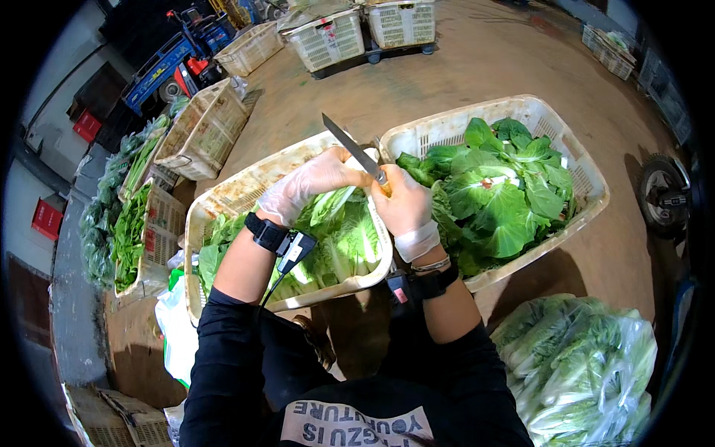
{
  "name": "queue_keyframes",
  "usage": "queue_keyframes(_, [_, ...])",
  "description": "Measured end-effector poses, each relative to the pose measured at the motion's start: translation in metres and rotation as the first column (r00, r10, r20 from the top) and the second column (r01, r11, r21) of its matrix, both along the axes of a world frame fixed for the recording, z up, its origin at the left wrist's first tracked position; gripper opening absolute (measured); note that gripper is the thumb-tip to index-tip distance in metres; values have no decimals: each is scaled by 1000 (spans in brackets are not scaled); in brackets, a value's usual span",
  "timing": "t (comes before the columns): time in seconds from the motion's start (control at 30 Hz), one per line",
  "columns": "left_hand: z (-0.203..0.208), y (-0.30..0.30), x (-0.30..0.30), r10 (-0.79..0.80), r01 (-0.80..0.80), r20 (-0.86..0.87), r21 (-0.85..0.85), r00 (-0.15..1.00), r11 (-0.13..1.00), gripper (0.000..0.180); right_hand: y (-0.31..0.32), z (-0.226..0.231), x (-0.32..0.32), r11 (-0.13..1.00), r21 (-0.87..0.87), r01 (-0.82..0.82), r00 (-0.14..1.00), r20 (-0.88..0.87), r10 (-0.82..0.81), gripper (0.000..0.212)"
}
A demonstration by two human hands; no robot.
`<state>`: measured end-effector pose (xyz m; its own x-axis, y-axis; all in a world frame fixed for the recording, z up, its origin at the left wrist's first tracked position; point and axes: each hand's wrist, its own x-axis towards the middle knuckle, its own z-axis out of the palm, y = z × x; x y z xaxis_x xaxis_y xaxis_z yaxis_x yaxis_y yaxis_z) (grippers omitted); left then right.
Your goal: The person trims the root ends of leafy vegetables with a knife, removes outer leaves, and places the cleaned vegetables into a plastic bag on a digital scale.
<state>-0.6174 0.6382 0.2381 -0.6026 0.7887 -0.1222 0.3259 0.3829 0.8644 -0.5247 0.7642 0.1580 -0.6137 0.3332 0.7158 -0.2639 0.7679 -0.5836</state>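
Both my hands meet above the near edge of two white plastic crates, in thin clear gloves. My right hand (406,207) is closed round the handle of a knife (350,144), its blade pointing up and to the left. My left hand (316,181) is closed beside the blade, by a small whitish piece (366,156) whose kind I cannot make out. Below them, the left crate (238,195) holds pale green leafy cabbages (350,242). The right crate (592,186) is heaped with broad loose green leaves (506,201).
At the lower right lies a clear plastic bag of leafy cabbages (581,365). Crates of greens (132,238) and an unfilled-looking crate (205,130) stand at the left. Farther off are crates on a wheeled base (328,41), a blue cart (167,63) and a wheel (661,195).
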Motion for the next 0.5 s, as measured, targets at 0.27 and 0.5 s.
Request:
queue_keyframes(0.27, [12,11,0,20,-20,0,-42,1000,999,26,47,-38,-20,976,-23,216,787,596,-160,18])
queue_keyframes(0.5, [2,55,9,159,-286,-576,-136,802,948,34,67,-11,-1,235,-958,-164,945,-84,316,32])
